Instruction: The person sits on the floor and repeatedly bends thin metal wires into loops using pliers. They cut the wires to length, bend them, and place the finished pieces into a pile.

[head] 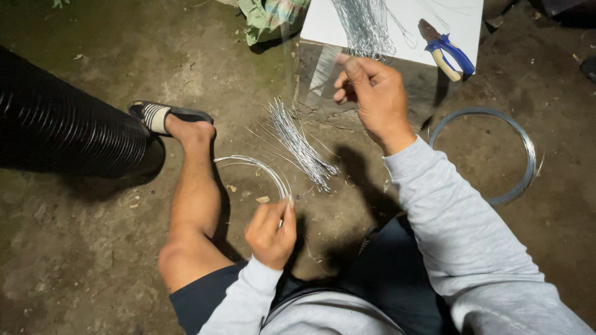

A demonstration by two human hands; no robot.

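My left hand point(271, 231) is closed on the end of a curved bundle of thin silver wire point(257, 166) that arcs over the ground beside my bare left leg. My right hand point(371, 93) is raised in front of a block, its fingers pinched on a thin wire that is hard to make out. Between the hands lies a loose bunch of cut wire pieces point(301, 146) on the dirt. More wire pieces point(366, 25) rest on a white board point(403, 46) with blue-handled pliers point(448, 53).
A large black ribbed pipe point(62, 127) lies at the left. A coil of wire point(518, 158) sits on the ground at the right. My left foot wears a striped sandal point(156, 115). Crumpled cloth point(267, 15) lies at the top.
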